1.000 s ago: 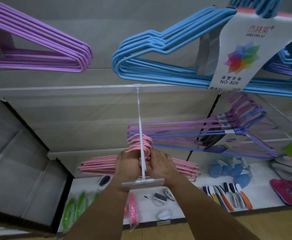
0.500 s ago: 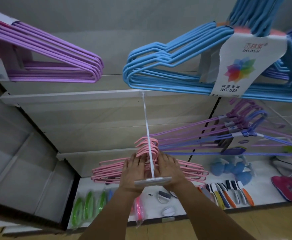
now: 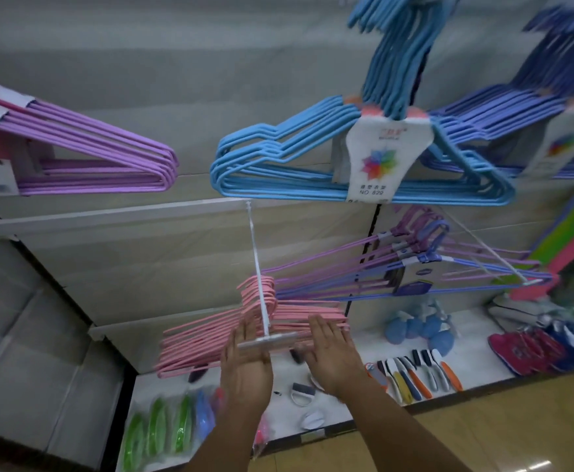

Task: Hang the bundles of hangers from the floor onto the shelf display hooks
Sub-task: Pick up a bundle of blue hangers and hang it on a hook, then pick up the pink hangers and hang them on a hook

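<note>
Two bare hands are raised in front of the long white display hook (image 3: pixel 257 267), which stands out from the far shelf wall. The left hand (image 3: pixel 246 364) has straight fingers just beside the near price plate of the hook and grips nothing. On the hook hangs one bundle of pink wire hangers (image 3: pixel 210 338), its curved necks over the rod, so I judge it is already hung and the hands only steady it. The right hand (image 3: pixel 333 356) is also flat and open, near the right ends of the bundle, holding nothing. Above hang one purple hanger bundle (image 3: pixel 101 158) at left and one light blue hanger bundle (image 3: pixel 295 168) to its right.
</note>
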